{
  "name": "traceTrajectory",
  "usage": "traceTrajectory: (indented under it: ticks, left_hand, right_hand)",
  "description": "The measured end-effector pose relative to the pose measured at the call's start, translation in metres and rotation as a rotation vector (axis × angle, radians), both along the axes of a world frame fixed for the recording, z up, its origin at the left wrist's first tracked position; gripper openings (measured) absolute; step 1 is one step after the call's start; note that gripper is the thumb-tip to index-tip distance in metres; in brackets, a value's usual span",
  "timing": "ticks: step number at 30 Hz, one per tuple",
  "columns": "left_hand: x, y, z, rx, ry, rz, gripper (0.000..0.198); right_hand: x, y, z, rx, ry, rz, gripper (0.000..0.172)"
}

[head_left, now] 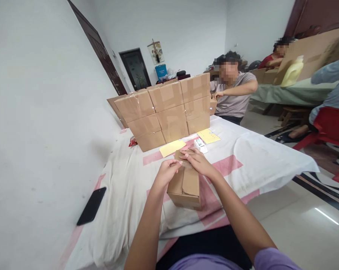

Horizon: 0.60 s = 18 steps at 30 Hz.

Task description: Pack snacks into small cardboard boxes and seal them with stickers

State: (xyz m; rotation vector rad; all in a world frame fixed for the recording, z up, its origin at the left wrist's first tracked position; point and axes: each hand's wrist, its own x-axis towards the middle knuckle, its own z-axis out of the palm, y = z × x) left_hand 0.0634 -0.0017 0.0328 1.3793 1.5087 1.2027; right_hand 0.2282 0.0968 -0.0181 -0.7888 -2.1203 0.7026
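A small cardboard box [190, 183] lies lengthwise on the cloth-covered table in front of me, its top flaps folded down with a seam along the middle. My left hand [167, 172] is closed in a pinch at the box's left upper edge, thumb and forefinger on the end of a strip of clear tape [187, 164]. Across the far part of the box top, my right hand [196, 160] lies flat with its fingers stretched out, partly hiding the strip. Just beyond the box is a small white object [200, 146] whose kind I cannot make out.
Stacked taped boxes [172, 122] stand behind, near two yellow sheets [172, 148]. A black phone [92, 206] lies by the left wall. Across the table, a person [232, 93] handles another box. Further right are a yellow jug [293, 72] and a red chair [332, 125].
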Motion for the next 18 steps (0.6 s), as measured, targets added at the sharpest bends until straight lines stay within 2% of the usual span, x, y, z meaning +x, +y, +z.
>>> traceTrajectory:
  ticks: [6, 15, 18]
  left_hand:
    - [0.002, 0.007, -0.011, -0.053, 0.066, 0.07, 0.027]
    - [0.005, 0.009, -0.013, -0.092, 0.209, 0.183, 0.023]
    - [0.007, 0.008, -0.01, -0.104, 0.259, 0.21, 0.024]
  right_hand:
    - [-0.001, 0.0, 0.002, -0.012, 0.016, 0.003, 0.06]
    - [-0.003, 0.003, -0.001, 0.029, -0.021, -0.006, 0.031]
    - [-0.002, 0.005, -0.002, 0.068, -0.029, 0.013, 0.032]
